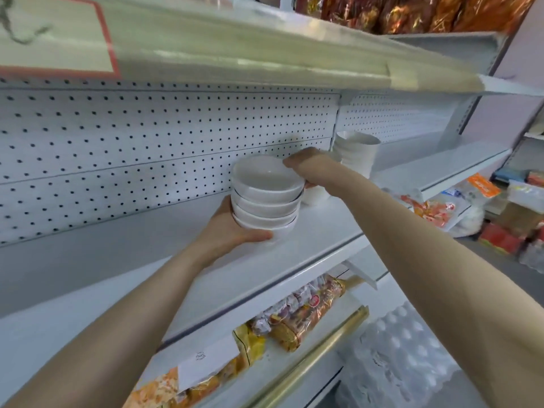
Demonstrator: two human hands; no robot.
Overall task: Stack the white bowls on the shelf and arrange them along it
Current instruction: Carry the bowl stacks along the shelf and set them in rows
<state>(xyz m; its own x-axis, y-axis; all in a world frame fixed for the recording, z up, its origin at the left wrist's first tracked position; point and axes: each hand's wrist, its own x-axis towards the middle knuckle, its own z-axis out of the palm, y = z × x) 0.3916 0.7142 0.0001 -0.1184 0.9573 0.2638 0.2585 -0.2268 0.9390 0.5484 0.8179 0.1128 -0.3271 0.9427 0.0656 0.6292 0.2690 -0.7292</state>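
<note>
On the white shelf [312,240], near its front edge, stands a stack of white bowls [266,198], four nested one in another. Below this stack, on the lower shelf, lie gold and orange snack packets [306,316] with a white paper tag [206,363] in front of them; the tag bears a small mark too faint to read, and the print on the packets is too blurred to make out. The left hand [232,228] cups the bottom of the stack from its left, thumb pressed along the lowest bowl. The right hand [306,166] is closed on the rim of the top bowl from the stack's right side. Just behind and right of the stack, a taller pile of white bowls [357,151] stands against the pegboard back panel [147,148]. Above the stack, the upper shelf carries a red-bordered sign [56,36] with a dark scrawl that cannot be read.
</note>
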